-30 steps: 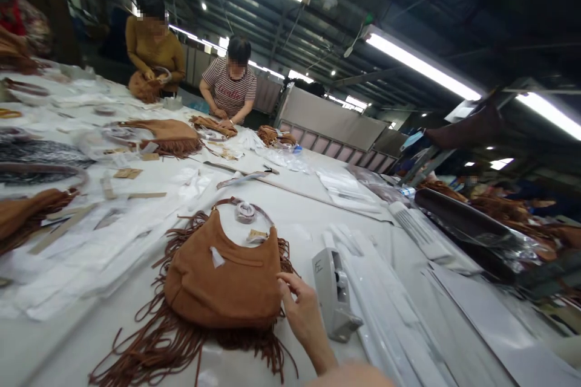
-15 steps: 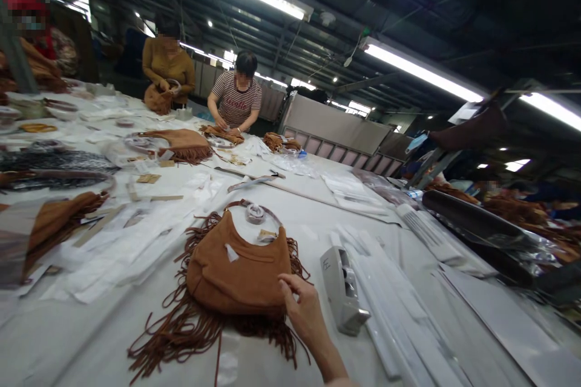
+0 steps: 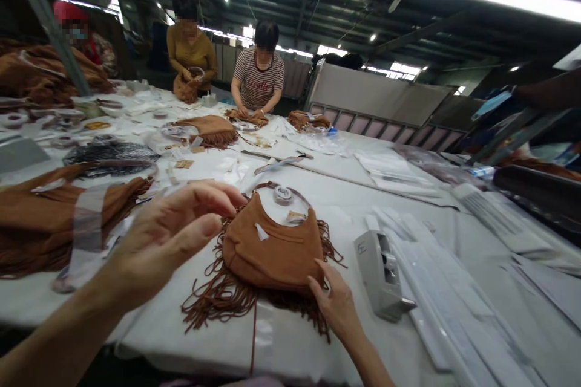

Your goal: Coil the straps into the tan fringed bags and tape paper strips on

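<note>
Fringed handbag (image 3: 275,251), brown suede: one, lying near centre on white counter (image 3: 158,341). Left hand (image 3: 170,236): raised at the bag's left, fingers parted wide. Right hand (image 3: 336,301): fingers against the bag's near right edge; whether pinching, cannot tell. Tape dispenser (image 3: 374,275), grey: right of the bag.

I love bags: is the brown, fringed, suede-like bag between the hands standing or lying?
Lying: the bag rests broad side up, fringe across the white table.
</note>
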Available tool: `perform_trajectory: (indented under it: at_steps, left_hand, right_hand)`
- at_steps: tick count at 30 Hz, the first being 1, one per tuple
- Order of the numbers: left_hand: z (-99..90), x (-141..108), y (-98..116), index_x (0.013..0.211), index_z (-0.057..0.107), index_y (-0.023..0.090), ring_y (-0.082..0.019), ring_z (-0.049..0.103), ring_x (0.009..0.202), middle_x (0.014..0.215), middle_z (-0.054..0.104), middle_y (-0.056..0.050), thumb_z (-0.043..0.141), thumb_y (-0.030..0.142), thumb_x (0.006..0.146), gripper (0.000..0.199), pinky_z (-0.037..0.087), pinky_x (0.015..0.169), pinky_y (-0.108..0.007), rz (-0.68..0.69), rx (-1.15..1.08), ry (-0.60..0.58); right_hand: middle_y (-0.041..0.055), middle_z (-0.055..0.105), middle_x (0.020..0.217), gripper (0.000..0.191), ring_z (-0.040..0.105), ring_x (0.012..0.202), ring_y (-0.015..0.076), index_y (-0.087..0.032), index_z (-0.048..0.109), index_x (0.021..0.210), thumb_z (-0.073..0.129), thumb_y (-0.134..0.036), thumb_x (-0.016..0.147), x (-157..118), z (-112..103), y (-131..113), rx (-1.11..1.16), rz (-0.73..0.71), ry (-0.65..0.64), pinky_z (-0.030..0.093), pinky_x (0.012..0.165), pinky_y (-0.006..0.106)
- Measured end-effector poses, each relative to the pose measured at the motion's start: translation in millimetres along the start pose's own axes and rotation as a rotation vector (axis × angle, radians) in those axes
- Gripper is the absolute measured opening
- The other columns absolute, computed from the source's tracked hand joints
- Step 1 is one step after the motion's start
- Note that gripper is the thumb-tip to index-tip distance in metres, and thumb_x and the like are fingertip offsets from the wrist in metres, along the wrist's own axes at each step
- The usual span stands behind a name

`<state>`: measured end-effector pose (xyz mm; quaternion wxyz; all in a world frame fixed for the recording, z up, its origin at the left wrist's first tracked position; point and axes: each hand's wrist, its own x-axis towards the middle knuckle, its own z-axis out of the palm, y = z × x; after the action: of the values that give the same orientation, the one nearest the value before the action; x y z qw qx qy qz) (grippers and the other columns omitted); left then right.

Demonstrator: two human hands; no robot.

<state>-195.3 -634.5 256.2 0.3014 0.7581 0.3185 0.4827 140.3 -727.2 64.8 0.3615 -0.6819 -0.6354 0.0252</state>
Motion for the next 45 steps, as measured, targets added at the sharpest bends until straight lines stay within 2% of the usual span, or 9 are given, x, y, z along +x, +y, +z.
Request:
perform_trajectory:
  at_steps: [6, 9, 17, 21, 28, 32, 35, 39, 45]
  left_hand:
    - [81.9, -64.2, -115.5, 0.105, 0.061, 0.022, -0.025, 0.048, 0.112, 0.117, 0.055, -0.009, 0.054, 0.031, 0.086, 0.022, 0.042, 0.098, -0.045, 0.036, 0.304, -0.25]
    - [115.9, -100.5, -149.3, 0.111, 0.059, 0.025, -0.027, 0.046, 0.112, 0.118, 0.053, -0.009, 0.06, 0.033, 0.082, 0.03, 0.038, 0.099, -0.05, 0.108, 0.417, -0.387]
    - [131.5, -129.8, -198.4, 0.112, 0.054, 0.02, -0.027, 0.043, 0.116, 0.127, 0.043, -0.012, 0.05, 0.022, 0.086, 0.026, 0.042, 0.098, -0.049, 0.013, 0.539, -0.329]
    - [123.6, -131.4, -201.6, 0.098, 0.058, 0.019, -0.024, 0.047, 0.111, 0.124, 0.044, -0.011, 0.043, 0.019, 0.089, 0.018, 0.045, 0.092, -0.042, -0.018, 0.501, -0.312]
    - [145.0, -149.5, -158.8, 0.1, 0.058, 0.02, -0.029, 0.046, 0.107, 0.114, 0.05, -0.011, 0.061, 0.046, 0.078, 0.034, 0.04, 0.091, -0.046, -0.155, 0.665, -0.157]
    - [172.3, -157.0, -151.8, 0.101, 0.059, 0.019, -0.031, 0.044, 0.107, 0.116, 0.048, -0.013, 0.059, 0.045, 0.08, 0.034, 0.037, 0.091, -0.049, -0.193, 0.816, -0.219]
    - [173.8, -151.8, -162.5, 0.097, 0.059, 0.02, -0.027, 0.047, 0.099, 0.106, 0.05, -0.011, 0.05, 0.031, 0.088, 0.017, 0.039, 0.085, -0.044, -0.18, 0.827, -0.288]
    - [157.5, -141.8, -183.2, 0.088, 0.057, 0.017, -0.021, 0.051, 0.088, 0.093, 0.052, -0.007, 0.039, 0.014, 0.09, 0.018, 0.043, 0.076, -0.036, -0.073, 0.671, -0.398]
    - [146.5, -145.7, -192.7, 0.085, 0.057, 0.018, -0.021, 0.053, 0.086, 0.089, 0.056, -0.006, 0.037, 0.008, 0.088, 0.023, 0.046, 0.075, -0.036, -0.03, 0.544, -0.453]
  right_hand:
    - [0.0171, 0.039, 0.142, 0.059, 0.036, 0.129, 0.0362, -0.021, 0.047, 0.134, 0.059, -0.049, 0.083, -3.8, 15.3, 21.1, -0.217, -0.152, -0.101, 0.038, 0.101, 0.059]
    - [0.0167, 0.029, 0.147, 0.067, 0.027, 0.133, 0.0411, -0.025, 0.048, 0.134, 0.069, -0.05, 0.075, -2.0, 23.3, 24.9, -0.253, -0.216, -0.229, 0.035, 0.1, 0.064]
    - [0.0156, 0.044, 0.137, 0.049, 0.029, 0.134, 0.03, -0.018, 0.051, 0.127, 0.062, -0.02, 0.079, 1.6, 46.5, 40.1, -0.069, -0.259, -0.314, 0.037, 0.106, 0.053]
    - [0.0162, 0.04, 0.14, 0.053, 0.034, 0.131, 0.0326, -0.02, 0.047, 0.13, 0.062, -0.029, 0.081, 4.5, 35.0, 32.5, -0.154, -0.244, -0.295, 0.035, 0.103, 0.058]
    - [0.0153, 0.056, 0.11, 0.047, 0.052, 0.108, 0.0288, -0.017, 0.049, 0.109, 0.056, -0.056, 0.083, -56.4, 43.4, 0.1, -0.141, 0.119, 0.211, 0.045, 0.091, 0.047]
    - [0.0219, 0.052, 0.112, 0.057, 0.049, 0.106, 0.0355, -0.014, 0.05, 0.102, 0.055, -0.066, 0.078, -78.2, 89.0, -14.8, -0.355, 0.225, 0.148, 0.042, 0.087, 0.052]
    - [0.0223, 0.051, 0.11, 0.04, 0.049, 0.1, 0.0353, -0.012, 0.053, 0.102, 0.057, -0.046, 0.083, -69.5, 100.6, -11.5, -0.498, 0.25, 0.088, 0.042, 0.084, 0.051]
    - [0.0115, 0.053, 0.098, 0.026, 0.055, 0.083, 0.0218, -0.017, 0.058, 0.1, 0.04, -0.01, 0.083, -52.0, 78.4, 12.8, -0.361, 0.064, -0.078, 0.046, 0.073, 0.033]
    - [0.0066, 0.056, 0.081, 0.028, 0.053, 0.067, 0.0169, -0.019, 0.063, 0.085, 0.037, -0.009, 0.084, -51.8, 44.1, 34.4, -0.373, -0.067, -0.142, 0.044, 0.062, 0.028]
